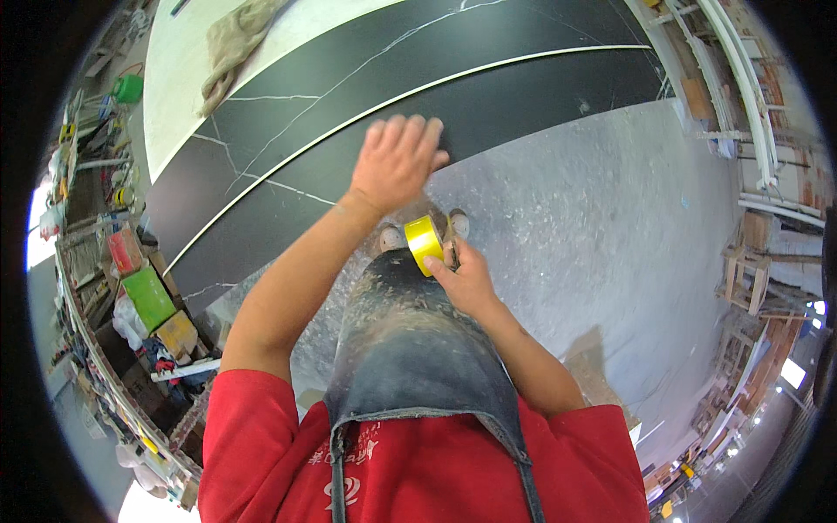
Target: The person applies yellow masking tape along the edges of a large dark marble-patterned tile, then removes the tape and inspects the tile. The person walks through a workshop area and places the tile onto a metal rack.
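Leftmost: cluttered shelving along the picture's left rim, holding a green box (148,296), a yellow box (177,332) and a red container (125,251). Upper left: beige cloth (231,44) crumpled on a pale slab (174,78). Next to the right: black marble slab (349,105) with white veins and a thin white dividing line, running diagonally across the upper centre.

Centre: left hand (397,163) laid palm-down at the lower edge of the black marble slab, fingers (410,131) extended and close together, clamped on nothing. Below it: dusty dark apron (410,340) worn over a red shirt (261,436), with two shoe tips showing just past the apron's edge.

Right of centre: right hand (466,279) with fingers closed around a roll of yellow tape (423,243). Tape roll held on edge, just below the left wrist and above the apron top, apart from the slab.

Far right: grey speckled floor (593,227), then wooden stools (745,270) and stacked material at the rim.
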Demonstrator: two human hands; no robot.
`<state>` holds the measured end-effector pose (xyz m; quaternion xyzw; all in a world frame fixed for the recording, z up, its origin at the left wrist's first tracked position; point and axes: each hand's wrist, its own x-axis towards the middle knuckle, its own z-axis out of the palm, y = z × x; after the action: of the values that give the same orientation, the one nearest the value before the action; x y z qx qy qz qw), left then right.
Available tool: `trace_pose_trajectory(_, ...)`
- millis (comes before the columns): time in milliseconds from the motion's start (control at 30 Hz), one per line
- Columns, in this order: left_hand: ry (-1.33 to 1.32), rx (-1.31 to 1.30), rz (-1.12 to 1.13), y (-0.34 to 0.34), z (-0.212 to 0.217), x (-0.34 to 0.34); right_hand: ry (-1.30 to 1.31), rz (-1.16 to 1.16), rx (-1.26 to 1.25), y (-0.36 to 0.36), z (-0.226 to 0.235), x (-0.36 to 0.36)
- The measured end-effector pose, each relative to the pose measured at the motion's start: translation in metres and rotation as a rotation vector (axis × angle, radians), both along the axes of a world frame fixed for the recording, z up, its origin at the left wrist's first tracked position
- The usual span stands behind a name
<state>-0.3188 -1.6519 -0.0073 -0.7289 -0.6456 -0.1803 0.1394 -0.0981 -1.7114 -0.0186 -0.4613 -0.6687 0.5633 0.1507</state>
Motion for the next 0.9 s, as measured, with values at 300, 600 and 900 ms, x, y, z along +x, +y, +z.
trace_pose_trajectory(300,-1.432,-0.421,0.764,-0.122,-0.010,0.060,-0.043,0.100,-0.052,0.013,-0.004,0.005)
trace_pose_trajectory(600,-2.298,-0.206,0.846,-0.101,-0.019,0.088,-0.316,0.549,0.012,0.075,0.022,0.009)
trace_pose_trajectory(900,-2.101,-0.050,0.962,-0.093,-0.022,0.105,-0.332,0.984,0.669,0.143,0.062,-0.019)
